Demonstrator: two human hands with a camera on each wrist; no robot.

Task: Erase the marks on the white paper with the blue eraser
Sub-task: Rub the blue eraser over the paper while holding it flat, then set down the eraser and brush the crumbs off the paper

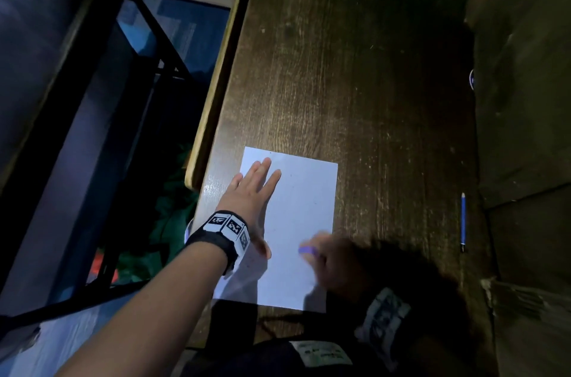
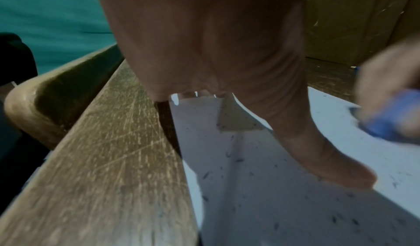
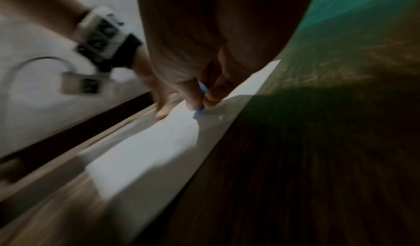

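Note:
A white sheet of paper (image 1: 304, 222) lies on the dark wooden table near its front left corner. My left hand (image 1: 253, 191) lies flat on the sheet's left side, fingers straight and thumb spread. My right hand (image 1: 330, 259), blurred by motion, pinches the blue eraser (image 1: 306, 250) against the paper's lower right part. In the left wrist view the paper (image 2: 261, 187) is strewn with dark eraser crumbs, and the eraser (image 2: 386, 122) shows at the right edge. In the right wrist view the eraser (image 3: 201, 108) sits between thumb and fingers on the paper (image 3: 159, 145).
A blue pencil (image 1: 463, 222) lies on the table (image 1: 370, 83) to the right of the paper. A brown cardboard box (image 1: 525, 98) borders the table's right side. The table's left edge (image 1: 216, 92) drops off to a dark frame and floor.

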